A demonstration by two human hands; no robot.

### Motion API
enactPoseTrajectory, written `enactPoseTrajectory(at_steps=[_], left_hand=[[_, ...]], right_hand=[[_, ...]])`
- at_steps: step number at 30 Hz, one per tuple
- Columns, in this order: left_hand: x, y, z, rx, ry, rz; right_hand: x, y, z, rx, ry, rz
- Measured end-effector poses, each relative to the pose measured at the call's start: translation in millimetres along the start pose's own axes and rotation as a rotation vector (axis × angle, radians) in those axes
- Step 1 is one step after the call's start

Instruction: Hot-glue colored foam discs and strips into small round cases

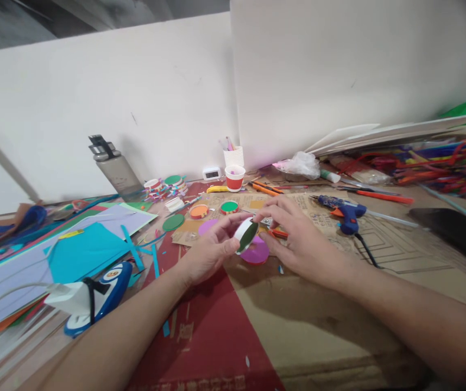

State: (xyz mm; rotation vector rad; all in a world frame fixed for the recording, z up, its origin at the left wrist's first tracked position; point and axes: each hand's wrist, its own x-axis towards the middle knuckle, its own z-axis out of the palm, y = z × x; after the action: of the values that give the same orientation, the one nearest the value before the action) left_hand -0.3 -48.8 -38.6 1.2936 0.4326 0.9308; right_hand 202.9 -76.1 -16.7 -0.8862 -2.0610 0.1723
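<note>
Over the cardboard, my left hand (pixel 216 247) is closed round a short white paper ring (pixel 244 233) with a dark green disc set in it, tilted so that the green face turns right. My right hand (pixel 292 233) is at the ring's right side, its thumb and a bent finger at the rim. Below the ring lies a purple paper disc (pixel 256 251), partly covered by the hands. Behind the fingers an orange-handled tool (pixel 278 233) shows in part. An orange disc (pixel 199 212), a green-topped disc (pixel 230 207) and a flat green disc (pixel 173 222) lie beyond my left hand.
A blue glue gun (pixel 349 216) with a cord lies right of my right hand. Coloured paper sheets (pixel 90 252) and a blue-and-white penguin-shaped item (pixel 111 296) are on the left. A grey bottle (pixel 114 171) and paper cups (pixel 234 179) stand near the white wall.
</note>
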Motion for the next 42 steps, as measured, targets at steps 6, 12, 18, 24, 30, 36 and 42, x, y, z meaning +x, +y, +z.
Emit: enactPoseTrajectory(at_steps=[6, 12, 18, 24, 30, 36, 42], left_hand=[[-1.7, 2.3, 2.1, 0.024, -0.002, -0.014], [-1.4, 3.0, 3.5, 0.055, 0.018, 0.000], [-3.0, 5.3, 7.1, 0.033, 0.033, -0.018], [-3.3, 5.2, 9.2, -0.020, -0.042, -0.083], [-4.8, 3.8, 12.2, 0.035, 0.004, -0.085], [-5.1, 5.3, 15.8, 0.005, -0.001, -0.084], [-4.7, 3.7, 16.8, -0.018, 0.001, -0.090]], right_hand=[[0.3, -0.3, 0.2, -0.003, -0.002, -0.002], [-0.2, -0.6, 2.1, -0.027, 0.011, 0.008], [-0.4, -2.1, 3.1, -0.040, 0.022, 0.004], [-0.3, -5.5, 2.6, -0.021, -0.030, 0.038], [-1.8, -5.2, 4.3, -0.054, -0.030, 0.017], [-3.1, -1.9, 6.0, -0.119, -0.003, -0.026], [-4.1, -0.4, 6.8, -0.138, -0.008, -0.054]])
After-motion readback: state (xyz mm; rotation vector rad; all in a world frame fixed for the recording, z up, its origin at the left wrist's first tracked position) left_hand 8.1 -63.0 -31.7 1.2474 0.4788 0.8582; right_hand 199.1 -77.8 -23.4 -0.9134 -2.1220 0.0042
